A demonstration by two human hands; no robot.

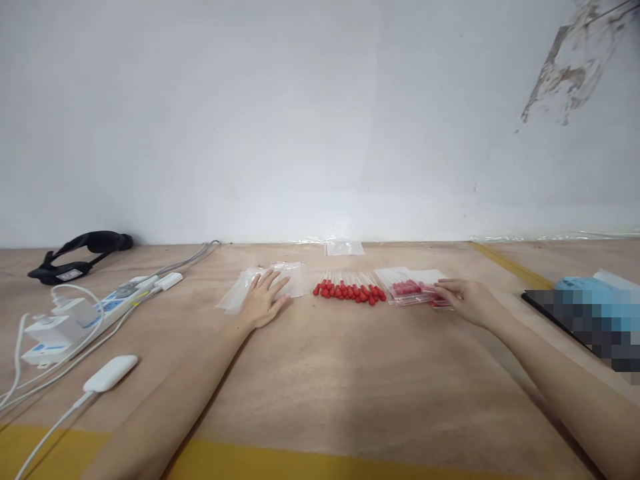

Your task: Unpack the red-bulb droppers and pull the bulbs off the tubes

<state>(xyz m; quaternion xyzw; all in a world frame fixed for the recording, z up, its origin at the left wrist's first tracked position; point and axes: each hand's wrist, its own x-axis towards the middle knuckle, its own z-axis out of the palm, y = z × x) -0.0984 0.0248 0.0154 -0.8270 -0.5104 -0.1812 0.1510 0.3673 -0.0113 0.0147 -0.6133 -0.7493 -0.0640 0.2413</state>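
Note:
My left hand (261,301) lies with its fingers spread on several flat, clear plastic bags (235,295). To its right is a row of thin pale sticks with rounded red heads (346,291), the heads facing me. Clear zip bags (406,291) with red-headed sticks inside overlap one another to the right of that row. At their right end, my right hand (467,301) has its fingers closed on the edge of a zip bag; the thumb is partly hidden.
One more clear bag (345,249) lies at the wall. On the left are a power strip (107,310) with cables, a white charger-like device (111,373) and a black headset strap (83,257). A dark, blurred item with blue on it (590,313) sits at the right.

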